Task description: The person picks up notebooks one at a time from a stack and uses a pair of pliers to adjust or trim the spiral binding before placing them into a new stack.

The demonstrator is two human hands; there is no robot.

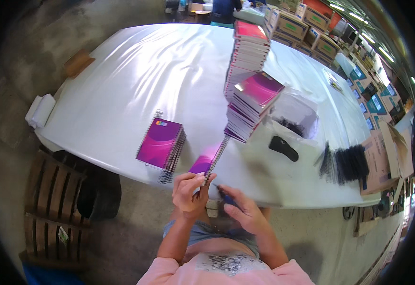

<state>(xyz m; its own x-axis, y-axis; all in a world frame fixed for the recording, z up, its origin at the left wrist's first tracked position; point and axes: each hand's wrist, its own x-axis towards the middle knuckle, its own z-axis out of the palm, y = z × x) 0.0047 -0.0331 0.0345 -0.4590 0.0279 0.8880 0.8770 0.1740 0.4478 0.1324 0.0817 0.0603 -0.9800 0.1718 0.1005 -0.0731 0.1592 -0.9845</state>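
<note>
My left hand point(189, 191) is closed on the lower end of a purple spiral notebook point(202, 164) at the table's near edge, with the notebook's dark coil facing right. Close by, my right hand point(243, 209) has its fingers wrapped round a small blue-handled tool point(226, 195), its dark tip pointing at the coil's end. The tool's exact kind is hard to make out. To the left lies a stack of purple and pink spiral notebooks point(158, 143). Beyond my hands, a leaning pile of notebooks point(259, 90) stands against a taller stack point(249, 54).
A clear plastic bag point(307, 114) with black coils, a black sole-shaped piece point(283, 148) and a bundle of dark coils point(344, 164) lie on the right of the white-covered table point(98, 114). An open cardboard box point(381, 159) adjoins them. A person point(223, 12) stands beyond the table.
</note>
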